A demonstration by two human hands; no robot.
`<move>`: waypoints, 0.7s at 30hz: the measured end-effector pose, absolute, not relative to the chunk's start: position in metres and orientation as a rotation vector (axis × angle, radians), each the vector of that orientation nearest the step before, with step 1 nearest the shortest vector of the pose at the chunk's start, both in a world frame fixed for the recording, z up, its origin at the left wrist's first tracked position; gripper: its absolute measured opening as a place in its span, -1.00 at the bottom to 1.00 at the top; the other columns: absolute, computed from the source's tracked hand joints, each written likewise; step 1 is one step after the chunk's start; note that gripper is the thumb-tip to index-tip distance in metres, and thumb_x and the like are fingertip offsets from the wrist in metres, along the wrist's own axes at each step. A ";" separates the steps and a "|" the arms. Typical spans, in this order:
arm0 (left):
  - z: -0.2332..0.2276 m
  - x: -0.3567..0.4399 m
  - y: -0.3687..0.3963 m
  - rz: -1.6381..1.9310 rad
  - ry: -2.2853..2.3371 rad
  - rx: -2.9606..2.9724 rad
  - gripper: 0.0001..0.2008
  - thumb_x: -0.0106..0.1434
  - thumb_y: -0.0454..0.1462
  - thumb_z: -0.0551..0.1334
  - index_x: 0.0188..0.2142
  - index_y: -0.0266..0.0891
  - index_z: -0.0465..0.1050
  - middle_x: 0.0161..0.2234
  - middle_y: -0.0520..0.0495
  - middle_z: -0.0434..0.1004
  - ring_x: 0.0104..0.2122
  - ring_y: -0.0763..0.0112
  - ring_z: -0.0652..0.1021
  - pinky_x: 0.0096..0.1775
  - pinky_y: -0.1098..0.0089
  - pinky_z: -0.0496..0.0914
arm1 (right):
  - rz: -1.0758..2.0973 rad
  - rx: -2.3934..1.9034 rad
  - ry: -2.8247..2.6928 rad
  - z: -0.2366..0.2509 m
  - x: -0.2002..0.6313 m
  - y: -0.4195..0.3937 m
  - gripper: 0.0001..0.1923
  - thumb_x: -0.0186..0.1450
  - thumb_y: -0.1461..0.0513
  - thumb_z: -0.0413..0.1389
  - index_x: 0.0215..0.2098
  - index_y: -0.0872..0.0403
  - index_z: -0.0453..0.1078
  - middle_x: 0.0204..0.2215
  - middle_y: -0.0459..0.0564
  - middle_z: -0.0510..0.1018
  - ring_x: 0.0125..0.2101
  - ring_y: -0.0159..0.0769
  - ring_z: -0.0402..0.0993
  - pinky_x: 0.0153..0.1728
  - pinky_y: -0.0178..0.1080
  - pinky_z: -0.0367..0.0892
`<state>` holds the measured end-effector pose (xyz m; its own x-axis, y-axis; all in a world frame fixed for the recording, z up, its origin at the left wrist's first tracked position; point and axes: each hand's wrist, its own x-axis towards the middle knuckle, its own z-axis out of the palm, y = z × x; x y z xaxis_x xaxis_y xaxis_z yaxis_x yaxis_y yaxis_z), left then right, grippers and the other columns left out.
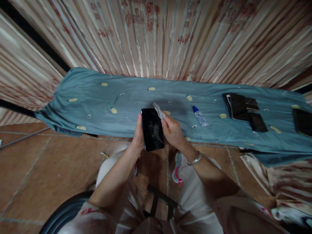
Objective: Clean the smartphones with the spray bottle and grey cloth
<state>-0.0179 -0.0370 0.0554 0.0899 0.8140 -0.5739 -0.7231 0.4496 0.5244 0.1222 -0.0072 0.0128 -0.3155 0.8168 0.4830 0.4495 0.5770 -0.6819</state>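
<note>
A black smartphone (153, 131) with smudges on its dark screen is held upright over the near edge of the cloth-covered bench. My left hand (138, 133) grips it along its left side, with the fingers mostly hidden behind it. In my right hand (172, 130) a small grey cleaning cloth (159, 110) is pinched between thumb and fingers, at the phone's upper right corner. On the bench to the right lies a clear spray bottle (201, 117) with a blue cap, touched by neither hand.
A blue-green cloth (131, 97) with yellow patterns covers the long bench. Dark flat items, among them a black case (239, 107) and a small black box (257, 122), lie at its right. Another dark object (302, 122) sits at the far right. Patterned curtains (156, 39) hang behind.
</note>
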 end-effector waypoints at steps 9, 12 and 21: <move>0.051 -0.023 -0.033 1.257 0.881 0.147 -0.36 0.44 0.12 -0.06 0.14 -0.24 0.52 -0.19 -0.12 0.71 -0.10 0.15 0.68 -0.01 0.25 0.55 | 0.527 -1.007 -2.029 0.010 0.119 -0.013 -0.55 0.47 0.27 -0.12 0.24 0.06 0.40 0.14 0.13 0.57 0.17 -0.15 0.49 0.23 0.00 0.38; 0.052 -0.027 -0.030 1.208 0.908 0.114 -0.30 0.43 0.16 -0.09 0.09 -0.29 0.54 -0.24 -0.17 0.71 -0.12 0.12 0.68 -0.03 0.21 0.56 | 0.528 -1.012 -2.014 0.010 0.118 -0.016 -0.57 0.47 0.25 -0.12 0.20 0.04 0.43 0.08 0.09 0.61 0.08 -0.16 0.54 0.14 -0.04 0.45; 0.054 -0.040 -0.024 1.237 0.894 0.117 -0.23 0.40 0.22 -0.12 -0.07 -0.34 0.60 -0.37 -0.17 0.68 -0.34 0.25 0.67 -0.18 0.32 0.57 | 0.588 -0.936 -2.054 0.010 0.113 -0.027 -0.59 0.48 0.28 -0.13 0.17 0.01 0.42 0.01 0.07 0.63 0.00 -0.18 0.56 0.05 -0.10 0.48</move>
